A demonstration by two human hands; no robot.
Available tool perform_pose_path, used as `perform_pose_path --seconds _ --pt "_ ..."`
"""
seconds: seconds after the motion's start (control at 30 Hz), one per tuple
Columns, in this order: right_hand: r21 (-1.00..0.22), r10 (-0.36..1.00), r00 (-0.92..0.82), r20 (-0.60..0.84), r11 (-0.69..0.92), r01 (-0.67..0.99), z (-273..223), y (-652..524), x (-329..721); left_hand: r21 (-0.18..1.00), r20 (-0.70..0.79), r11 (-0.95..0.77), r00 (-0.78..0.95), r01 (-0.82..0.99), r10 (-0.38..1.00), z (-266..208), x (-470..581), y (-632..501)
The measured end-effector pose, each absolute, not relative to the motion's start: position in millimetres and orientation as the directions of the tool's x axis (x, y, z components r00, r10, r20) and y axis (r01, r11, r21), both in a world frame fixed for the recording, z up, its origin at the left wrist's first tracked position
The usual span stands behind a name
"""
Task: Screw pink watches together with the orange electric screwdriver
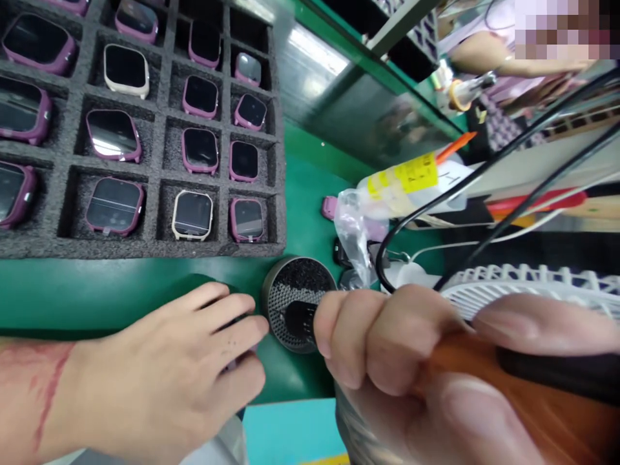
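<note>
My right hand (pixel 416 355) is wrapped around an orange and black electric screwdriver (pixel 460 368). Its black nose (pixel 300 320) points left, over a round screw holder (pixel 303 278) with a perforated top and a heap of tiny dark pieces at its far side. Whether the tip touches the holder, I cannot tell. My left hand (pixel 194 355) lies just left of the holder, palm down with curled fingers. Between those fingers show dark and purple bits of what looks like a smartwatch (pixel 235 361); the rest is hidden under the hand.
A grey foam tray (pixel 162 148) of purple and cream smartwatches fills the upper left. On the right are a white bottle with a yellow label (pixel 402 181), black cables (pixel 465 168) and a white slatted basket (pixel 533 287). A light-blue sheet (pixel 290 429) lies in front. Another person's arm (pixel 508 64) shows beyond.
</note>
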State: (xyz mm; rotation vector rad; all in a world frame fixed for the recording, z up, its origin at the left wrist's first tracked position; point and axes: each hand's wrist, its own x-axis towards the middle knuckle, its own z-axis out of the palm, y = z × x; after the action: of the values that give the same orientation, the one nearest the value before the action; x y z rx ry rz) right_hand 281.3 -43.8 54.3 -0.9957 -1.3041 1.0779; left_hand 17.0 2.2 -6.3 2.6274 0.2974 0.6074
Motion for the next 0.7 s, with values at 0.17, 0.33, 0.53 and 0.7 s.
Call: perform_pose_path --seconds 0.17,0.33,0.53,0.7 --pt "-0.968 0.968 -0.053 0.246 0.243 -0.057 54.5 -44.7 277.6 0.384 0.351 -0.907 0.881 0.174 0.318 -10.5 18.7 -0.7" --pt "-0.977 0.973 -0.085 0.213 0.212 -0.015 55.7 -52.0 281.5 0.419 0.367 -0.891 0.864 0.177 0.344 -11.9 18.6 -1.6" --pt "-0.975 0.974 -0.059 0.219 0.220 0.014 59.2 -54.8 280.0 0.423 0.369 -0.890 0.864 0.170 0.341 -13.1 16.1 -3.1" --pt "-0.983 0.983 -0.023 0.180 0.181 0.021 58.5 -47.1 273.2 0.440 0.361 -0.884 0.870 0.157 0.334 -14.6 15.0 -2.6"
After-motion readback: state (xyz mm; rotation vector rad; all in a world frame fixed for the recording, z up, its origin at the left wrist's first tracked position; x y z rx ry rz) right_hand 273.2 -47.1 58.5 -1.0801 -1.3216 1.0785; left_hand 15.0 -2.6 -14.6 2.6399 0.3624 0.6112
